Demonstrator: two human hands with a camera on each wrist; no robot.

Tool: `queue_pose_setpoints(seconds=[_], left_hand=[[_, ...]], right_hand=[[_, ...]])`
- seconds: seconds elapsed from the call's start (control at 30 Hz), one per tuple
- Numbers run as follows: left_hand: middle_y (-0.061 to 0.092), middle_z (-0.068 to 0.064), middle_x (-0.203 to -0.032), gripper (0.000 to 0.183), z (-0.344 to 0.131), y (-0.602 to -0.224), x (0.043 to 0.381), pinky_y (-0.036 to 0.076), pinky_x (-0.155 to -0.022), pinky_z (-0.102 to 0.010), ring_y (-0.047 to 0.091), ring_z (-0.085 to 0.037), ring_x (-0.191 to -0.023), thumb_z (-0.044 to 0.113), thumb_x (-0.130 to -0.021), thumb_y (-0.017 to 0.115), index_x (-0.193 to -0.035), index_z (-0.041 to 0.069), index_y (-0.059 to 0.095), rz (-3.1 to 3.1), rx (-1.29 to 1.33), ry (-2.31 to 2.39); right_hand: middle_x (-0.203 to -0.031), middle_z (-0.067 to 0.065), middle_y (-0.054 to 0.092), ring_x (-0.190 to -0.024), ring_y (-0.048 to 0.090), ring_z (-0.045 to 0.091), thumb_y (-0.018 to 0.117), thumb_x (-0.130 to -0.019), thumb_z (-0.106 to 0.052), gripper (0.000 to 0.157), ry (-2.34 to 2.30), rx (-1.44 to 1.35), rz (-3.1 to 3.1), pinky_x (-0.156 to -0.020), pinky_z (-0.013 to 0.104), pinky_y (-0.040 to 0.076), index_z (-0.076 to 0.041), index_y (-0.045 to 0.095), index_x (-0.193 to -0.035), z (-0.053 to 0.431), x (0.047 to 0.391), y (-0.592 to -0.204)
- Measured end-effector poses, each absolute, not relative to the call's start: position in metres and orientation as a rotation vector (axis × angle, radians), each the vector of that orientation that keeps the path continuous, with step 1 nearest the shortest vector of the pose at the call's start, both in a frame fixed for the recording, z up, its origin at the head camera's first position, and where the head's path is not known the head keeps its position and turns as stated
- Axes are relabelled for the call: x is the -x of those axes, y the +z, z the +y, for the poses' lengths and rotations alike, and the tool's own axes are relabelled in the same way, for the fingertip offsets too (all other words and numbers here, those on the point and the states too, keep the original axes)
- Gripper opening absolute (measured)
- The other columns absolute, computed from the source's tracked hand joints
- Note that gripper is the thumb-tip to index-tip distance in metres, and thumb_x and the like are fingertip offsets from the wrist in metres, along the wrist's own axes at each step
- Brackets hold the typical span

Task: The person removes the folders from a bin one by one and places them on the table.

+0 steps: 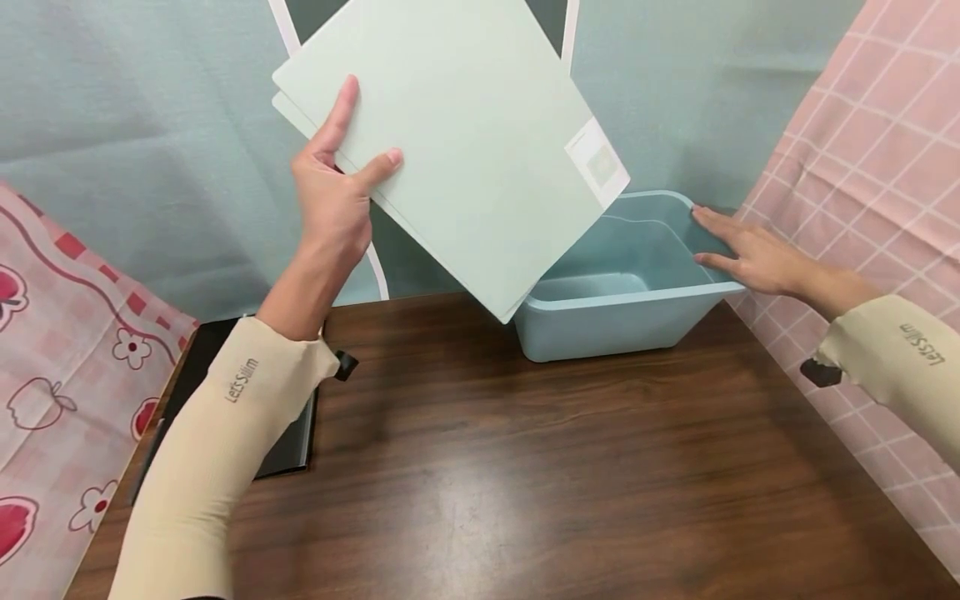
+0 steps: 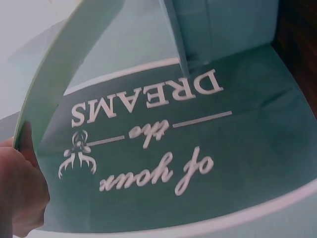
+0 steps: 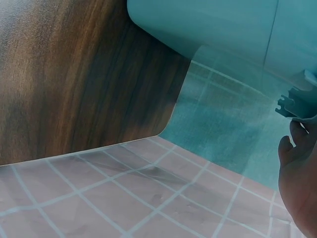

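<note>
My left hand [image 1: 335, 190] holds a pale green folder [image 1: 457, 142] up at a tilt, thumb on its near face and other fingers behind. Two thin layers show along its left edge, and a white label [image 1: 598, 162] is at its right corner. In the left wrist view the folder [image 2: 64, 59] bends in a curve. The folder's lower right edge overlaps a light blue plastic bin [image 1: 607, 327] standing on the table. At the bin's right end, my right hand [image 1: 772, 257] grips the rim; in the right wrist view its fingers [image 3: 297, 131] curl under the rim.
A flat black item [image 1: 288, 442] lies at the table's left side, partly under my left forearm. Behind the brown wooden table [image 1: 480, 467] hangs a blue-green cloth [image 1: 142, 150] with a dark printed panel. Pink patterned cloths [image 1: 862, 183] border both sides.
</note>
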State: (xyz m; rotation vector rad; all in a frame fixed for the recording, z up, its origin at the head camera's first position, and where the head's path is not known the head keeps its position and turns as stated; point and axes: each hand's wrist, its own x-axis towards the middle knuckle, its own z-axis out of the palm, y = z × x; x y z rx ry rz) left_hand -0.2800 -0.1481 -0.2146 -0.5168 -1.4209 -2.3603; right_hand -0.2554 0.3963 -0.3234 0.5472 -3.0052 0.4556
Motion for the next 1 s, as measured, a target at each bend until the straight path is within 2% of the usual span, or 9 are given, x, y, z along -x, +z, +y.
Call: queue_pose_setpoints(seconds=[0.43,0.57,0.8,0.9,1.0], left_hand=[[0.053,0.002,-0.159,0.084,-0.188,-0.211,0.261,0.051,-0.111,-0.036,0.052,-0.019,-0.144,-0.030,-0.081,0.071,-0.153,0.011,0.056,-1.545,0.541,-2.393],[0.051,0.002,-0.161,0.084,-0.199,-0.211,0.255,0.047,-0.115,-0.035,0.048,-0.018,-0.146,-0.029,-0.083,0.071,-0.154,0.013,0.056,-1.584,0.525,-2.406],[0.047,0.002,-0.162,0.081,-0.227,-0.212,0.250,0.039,-0.120,-0.045,0.044,-0.022,-0.149,-0.024,-0.085,0.072,-0.153,0.018,0.058,-1.626,0.482,-2.491],[0.047,0.001,-0.163,0.081,-0.239,-0.217,0.251,0.049,-0.110,-0.041,0.044,-0.025,-0.150,-0.024,-0.084,0.072,-0.153,0.017,0.059,-1.622,0.495,-2.550],[0.047,-0.001,-0.163,0.082,-0.250,-0.220,0.252,0.060,-0.095,-0.035,0.045,-0.026,-0.149,-0.027,-0.084,0.070,-0.153,0.015,0.058,-1.625,0.505,-2.601]], right_hand=[[-0.174,0.025,0.014,-0.153,0.019,0.059,0.056,-0.109,-0.033,0.079,0.430,-0.516,-3.027,-0.123,0.072,0.016,-0.007,0.014,-0.170,0.399,0.254,-0.322],[-0.174,0.025,0.012,-0.154,0.018,0.059,0.055,-0.110,-0.033,0.079,0.434,-0.508,-3.030,-0.124,0.073,0.014,-0.007,0.013,-0.170,0.399,0.255,-0.323],[-0.174,0.027,0.011,-0.154,0.017,0.059,0.055,-0.110,-0.032,0.078,0.443,-0.520,-3.031,-0.124,0.072,0.013,-0.006,0.012,-0.170,0.399,0.256,-0.321],[-0.173,0.027,0.014,-0.154,0.019,0.058,0.056,-0.109,-0.032,0.078,0.440,-0.533,-3.016,-0.125,0.071,0.014,-0.006,0.014,-0.170,0.399,0.256,-0.319],[-0.173,0.027,0.017,-0.154,0.021,0.058,0.057,-0.109,-0.031,0.078,0.443,-0.551,-2.995,-0.125,0.069,0.015,-0.005,0.016,-0.170,0.399,0.255,-0.320]])
